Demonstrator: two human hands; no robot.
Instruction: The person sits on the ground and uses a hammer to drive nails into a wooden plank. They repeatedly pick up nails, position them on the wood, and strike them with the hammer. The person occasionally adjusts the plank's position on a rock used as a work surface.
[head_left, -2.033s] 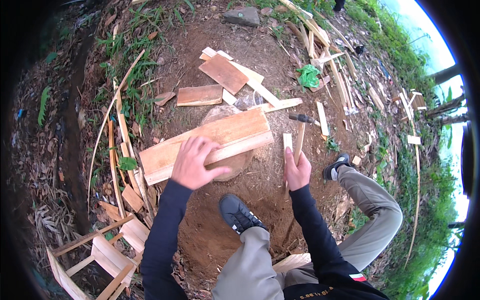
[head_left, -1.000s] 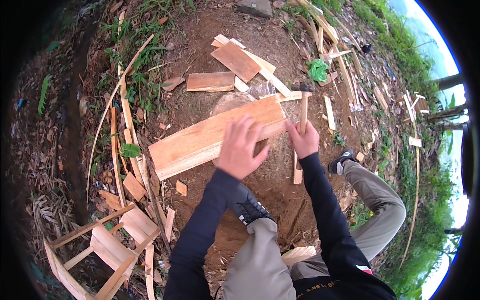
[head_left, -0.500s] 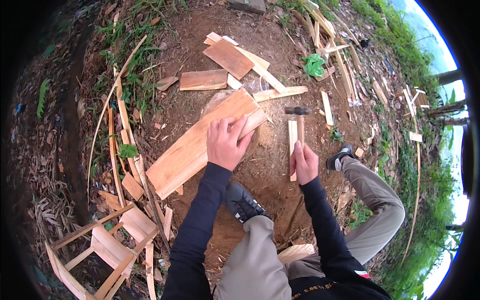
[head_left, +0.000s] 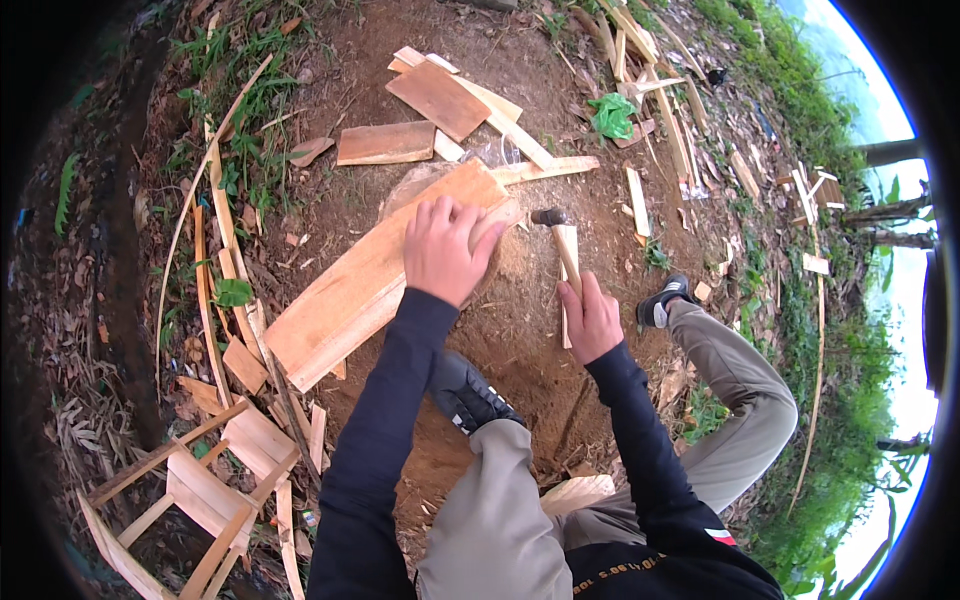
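A long, thick wooden piece, apparently boards laid edge to edge, slants from lower left to upper right in front of me. My left hand grips it near its upper right end, fingers over the top face and thumb at the right edge. My right hand is closed round the pale handle of a hammer. Its dark head is up, close to the right of the wood's end but apart from it. Whether a nail is there I cannot tell.
Loose boards lie on the dirt beyond the work. A narrow strip of wood and a green plastic bag are to the right. At lower left stands a wooden frame, with long poles above it. My shoe is below the wood.
My right hand has swung the hammer left, its head nearing the end of the wood. My left hand keeps its hold, shifted slightly back along the piece. The whole view has slid a little.
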